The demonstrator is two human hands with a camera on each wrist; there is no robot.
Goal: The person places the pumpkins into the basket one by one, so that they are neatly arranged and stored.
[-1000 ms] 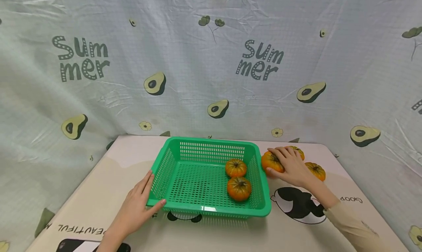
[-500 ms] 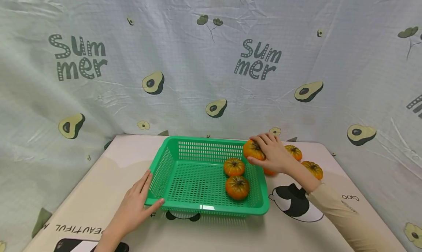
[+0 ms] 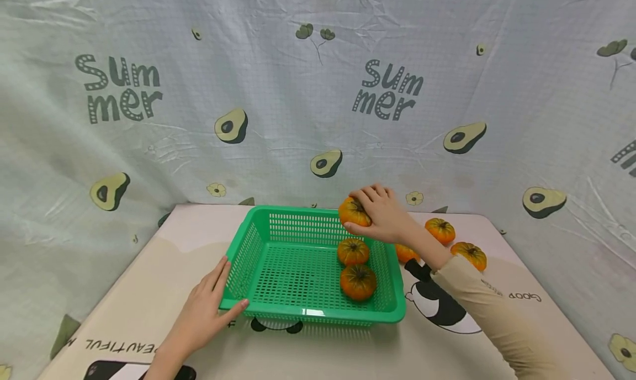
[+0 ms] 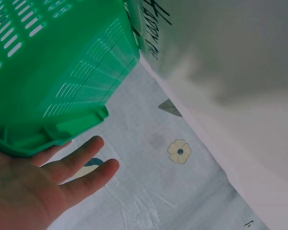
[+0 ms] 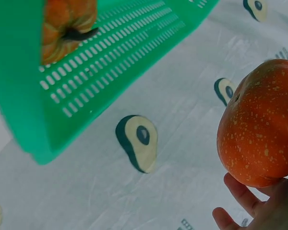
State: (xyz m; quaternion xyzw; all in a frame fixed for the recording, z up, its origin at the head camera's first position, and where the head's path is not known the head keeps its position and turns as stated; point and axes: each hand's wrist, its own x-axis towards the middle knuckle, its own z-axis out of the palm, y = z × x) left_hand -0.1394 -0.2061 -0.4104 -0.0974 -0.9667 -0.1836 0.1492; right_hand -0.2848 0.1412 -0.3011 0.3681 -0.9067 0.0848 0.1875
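An orange pumpkin [image 3: 354,212] is gripped in my right hand [image 3: 385,214], held over the far right part of the green basket [image 3: 318,315]. The right wrist view shows the same pumpkin [image 5: 261,127] from its speckled side, with fingers curled at its edge. Inside the basket, at its right side, sit two more pumpkins, one farther back [image 3: 353,252] and one nearer [image 3: 358,283]. My left hand [image 3: 199,308] rests on the basket's left rim near the front corner, fingers spread and straight. In the left wrist view those fingers [image 4: 86,158] extend past the basket rim [image 4: 62,139].
Right of the basket, three pumpkins lie on the table: one partly hidden by the arm [image 3: 406,253], one behind [image 3: 440,231] and one farther right [image 3: 469,255]. A dark phone-like object [image 3: 116,370] lies at the front left. A printed cloth [image 3: 278,93] hangs behind the table.
My right hand has lifted a pumpkin from the table right of the basket and carried it leftward over the basket. The left hand has stayed at the rim.
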